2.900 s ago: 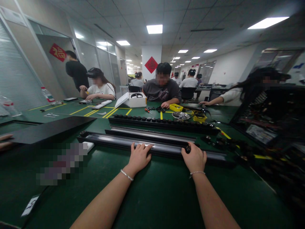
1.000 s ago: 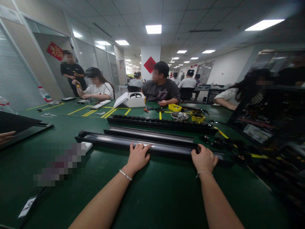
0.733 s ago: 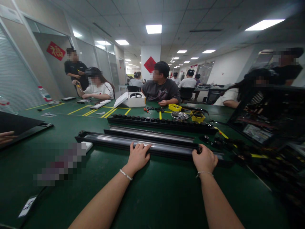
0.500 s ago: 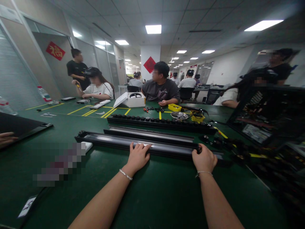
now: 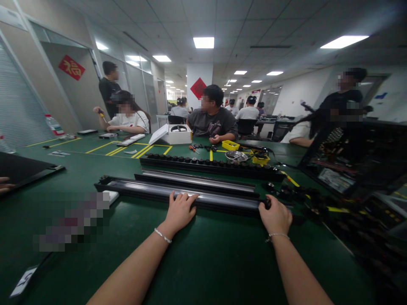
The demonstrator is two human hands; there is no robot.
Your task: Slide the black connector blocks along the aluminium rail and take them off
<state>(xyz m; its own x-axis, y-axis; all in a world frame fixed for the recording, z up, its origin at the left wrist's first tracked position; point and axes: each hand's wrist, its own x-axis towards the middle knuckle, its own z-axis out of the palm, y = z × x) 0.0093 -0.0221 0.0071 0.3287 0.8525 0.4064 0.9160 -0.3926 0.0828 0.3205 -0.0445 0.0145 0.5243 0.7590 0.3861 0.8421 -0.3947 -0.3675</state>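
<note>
A long black channel-shaped bar (image 5: 149, 191) with a shiny grey inner face lies across the green table in front of me. My left hand (image 5: 181, 210) grips it near the middle, fingers bent over its top and thumb at the near side. Toward the bar's right end, my right hand (image 5: 276, 215) is closed on a small black round part (image 5: 268, 204). That part is mostly covered by my fingers, and I cannot tell how it is fixed. Just behind lies a second, similar bar (image 5: 197, 181).
A black rail with a row of knobs (image 5: 210, 167) lies farther back. Beyond it are a metal dish (image 5: 236, 156), a yellow tray (image 5: 230, 145), a screwdriver (image 5: 193, 149) and an open white box (image 5: 179, 134). A black computer case (image 5: 337, 165) stands right; co-workers sit opposite.
My right hand has moved slightly right along the bar with the small black part. My left hand stays at the same spot on the bar. The view has turned a little.
</note>
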